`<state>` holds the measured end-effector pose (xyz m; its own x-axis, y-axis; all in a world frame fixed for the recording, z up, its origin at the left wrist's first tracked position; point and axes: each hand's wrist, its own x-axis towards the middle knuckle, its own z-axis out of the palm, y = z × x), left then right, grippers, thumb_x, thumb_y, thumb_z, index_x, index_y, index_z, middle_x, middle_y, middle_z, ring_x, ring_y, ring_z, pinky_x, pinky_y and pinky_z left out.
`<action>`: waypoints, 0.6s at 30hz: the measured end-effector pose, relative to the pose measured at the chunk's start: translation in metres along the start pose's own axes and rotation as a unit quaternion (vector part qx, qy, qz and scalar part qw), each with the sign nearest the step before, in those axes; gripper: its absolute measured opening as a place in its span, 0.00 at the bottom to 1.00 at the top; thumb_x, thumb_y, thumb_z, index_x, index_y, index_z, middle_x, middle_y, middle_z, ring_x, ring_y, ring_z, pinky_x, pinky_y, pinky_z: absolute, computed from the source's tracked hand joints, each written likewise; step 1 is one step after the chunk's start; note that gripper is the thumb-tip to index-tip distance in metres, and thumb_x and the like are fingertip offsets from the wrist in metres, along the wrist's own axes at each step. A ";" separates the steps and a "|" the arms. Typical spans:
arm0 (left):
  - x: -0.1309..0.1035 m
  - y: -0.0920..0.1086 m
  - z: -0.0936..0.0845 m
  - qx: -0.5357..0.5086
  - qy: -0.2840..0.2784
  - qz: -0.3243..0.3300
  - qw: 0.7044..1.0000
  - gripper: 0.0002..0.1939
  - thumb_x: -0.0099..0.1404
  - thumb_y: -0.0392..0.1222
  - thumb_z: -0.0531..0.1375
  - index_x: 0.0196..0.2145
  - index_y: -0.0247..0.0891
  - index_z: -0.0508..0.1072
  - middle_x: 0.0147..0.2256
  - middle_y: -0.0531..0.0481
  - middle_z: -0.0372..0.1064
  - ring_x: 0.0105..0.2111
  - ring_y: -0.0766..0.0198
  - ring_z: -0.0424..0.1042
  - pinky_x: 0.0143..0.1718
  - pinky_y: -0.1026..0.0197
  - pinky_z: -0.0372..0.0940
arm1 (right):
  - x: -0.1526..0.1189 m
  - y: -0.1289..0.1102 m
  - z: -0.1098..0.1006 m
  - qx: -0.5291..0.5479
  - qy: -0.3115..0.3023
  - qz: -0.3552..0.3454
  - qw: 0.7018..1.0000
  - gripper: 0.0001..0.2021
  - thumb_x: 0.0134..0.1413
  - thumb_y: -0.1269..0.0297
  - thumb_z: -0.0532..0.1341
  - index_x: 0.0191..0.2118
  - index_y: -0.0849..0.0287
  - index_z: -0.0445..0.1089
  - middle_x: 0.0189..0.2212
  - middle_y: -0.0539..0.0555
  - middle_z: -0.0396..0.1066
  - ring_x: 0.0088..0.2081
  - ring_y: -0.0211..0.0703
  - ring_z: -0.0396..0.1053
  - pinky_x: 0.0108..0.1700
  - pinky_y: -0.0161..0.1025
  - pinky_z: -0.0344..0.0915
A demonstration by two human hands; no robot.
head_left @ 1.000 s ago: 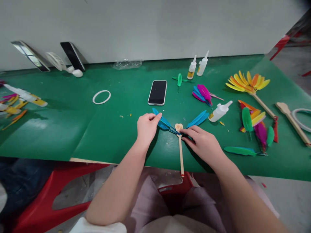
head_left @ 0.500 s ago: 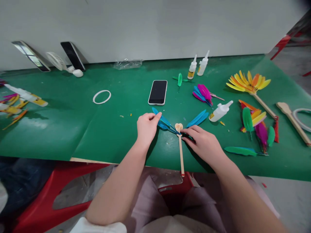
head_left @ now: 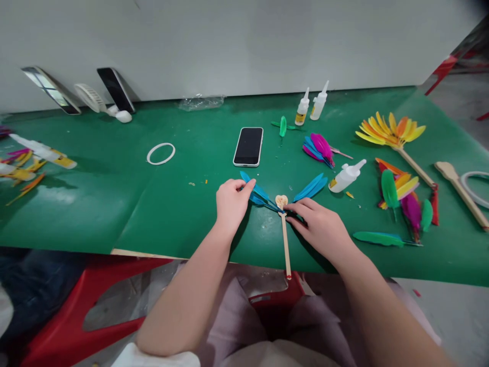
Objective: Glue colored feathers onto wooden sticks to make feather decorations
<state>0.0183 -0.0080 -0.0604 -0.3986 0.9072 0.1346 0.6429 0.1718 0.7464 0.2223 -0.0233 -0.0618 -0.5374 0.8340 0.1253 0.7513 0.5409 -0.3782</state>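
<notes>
A wooden stick with a heart-shaped head [head_left: 281, 201] lies in front of me, its handle reaching past the table's near edge. Blue feathers [head_left: 261, 192] fan out to its left, and my left hand [head_left: 234, 203] pinches one of them between thumb and fingers. More blue feathers [head_left: 311, 187] spread to the right of the head. My right hand [head_left: 319, 221] has its fingertips at the feather quills where they meet the stick, just below the heart; the fingers partly hide that spot.
A phone [head_left: 248, 147] lies beyond the hands. Right of it are a glue bottle [head_left: 347, 177], pink and blue feathers [head_left: 320, 149], a yellow feather fan [head_left: 393, 130] and mixed feathers [head_left: 405, 193]. A white ring [head_left: 161, 153] lies at left; two glue bottles [head_left: 301, 109] stand behind.
Almost nothing differs. The view has shifted very slightly; both hands keep the same hold on the blue feathers and the stick.
</notes>
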 end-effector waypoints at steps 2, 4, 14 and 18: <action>0.000 0.000 0.000 -0.006 0.002 -0.004 1.000 0.22 0.58 0.49 0.57 0.12 0.38 0.57 0.16 0.56 0.47 0.20 0.68 0.51 0.25 0.61 0.46 | 0.000 0.000 0.001 0.000 0.000 -0.001 1.000 0.13 0.58 0.62 0.53 0.46 0.52 0.68 0.39 0.51 0.70 0.40 0.40 0.70 0.37 0.35 0.65; 0.000 -0.001 -0.001 -0.007 0.004 -0.004 1.000 0.22 0.58 0.49 0.57 0.13 0.38 0.58 0.15 0.56 0.47 0.20 0.68 0.51 0.25 0.61 0.46 | 0.000 0.000 0.001 0.000 0.004 -0.003 1.000 0.13 0.58 0.62 0.53 0.46 0.52 0.68 0.39 0.51 0.70 0.40 0.40 0.70 0.37 0.35 0.65; 0.000 -0.001 0.001 0.002 0.022 0.012 1.000 0.21 0.58 0.50 0.57 0.13 0.38 0.60 0.16 0.56 0.49 0.20 0.68 0.52 0.24 0.61 0.46 | -0.001 0.001 0.000 -0.002 0.010 -0.008 1.000 0.12 0.58 0.62 0.53 0.46 0.52 0.68 0.39 0.52 0.70 0.39 0.40 0.70 0.36 0.35 0.65; -0.001 0.001 0.001 0.004 0.033 0.024 0.999 0.21 0.58 0.50 0.57 0.14 0.38 0.61 0.17 0.56 0.50 0.20 0.68 0.53 0.25 0.61 0.47 | 0.000 0.000 0.000 -0.004 0.014 -0.008 1.000 0.13 0.58 0.62 0.53 0.46 0.53 0.69 0.38 0.52 0.71 0.39 0.39 0.70 0.35 0.34 0.65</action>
<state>0.0198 -0.0083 -0.0608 -0.4104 0.8867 0.2130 0.6669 0.1325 0.7333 0.2224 -0.0236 -0.0618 -0.5390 0.8274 0.1576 0.7454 0.5557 -0.3682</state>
